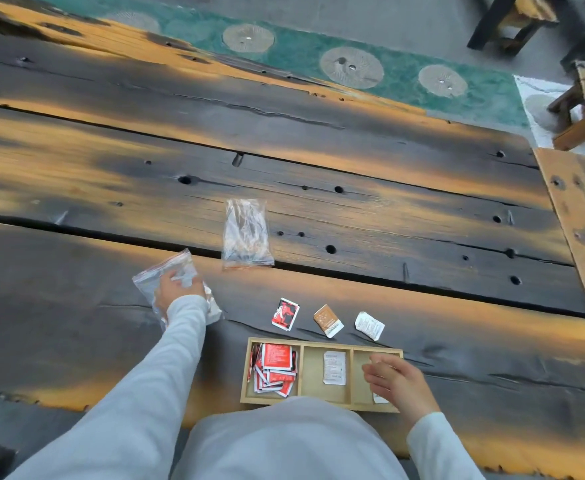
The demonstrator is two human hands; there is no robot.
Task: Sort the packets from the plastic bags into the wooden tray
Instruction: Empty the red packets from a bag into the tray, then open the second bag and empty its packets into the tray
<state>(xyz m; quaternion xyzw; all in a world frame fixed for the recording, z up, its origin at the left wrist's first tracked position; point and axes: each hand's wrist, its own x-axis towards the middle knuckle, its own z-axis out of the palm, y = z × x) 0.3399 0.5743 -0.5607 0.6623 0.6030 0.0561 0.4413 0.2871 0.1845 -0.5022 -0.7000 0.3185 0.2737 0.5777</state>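
Worktop (pixel 319 209): dark, charred-looking wooden planks with orange patches, holes and long cracks.

Wooden tray (pixel 302 372): three compartments in a row, at the near edge of the worktop.
- Left compartment: a heap of red packets (pixel 274 370).
- Middle compartment: one white packet (pixel 334 368) lying flat.
- Right compartment: mostly covered by the right hand (pixel 400 384); a white corner shows beneath the palm.

Right hand: palm down over the right compartment, fingers (pixel 376 372) loosely spread and pointing left; whether anything is held under them cannot be told.

Left hand (pixel 176 289): reaching out on a light grey sleeve (pixel 166 358), fingers curled and closed on a clear zip bag (pixel 173 282) that lies on the worktop to the left of the tray.

Second clear zip bag (pixel 246 233): flat on the worktop, beyond and to the right of the left fingers, untouched.

Loose packets, in a row just beyond the tray, ahead of the right fingers:
- red-and-black packet (pixel 285 314), leftmost;
- brown packet (pixel 328 321), centre;
- white printed packet (pixel 369 325), rightmost.
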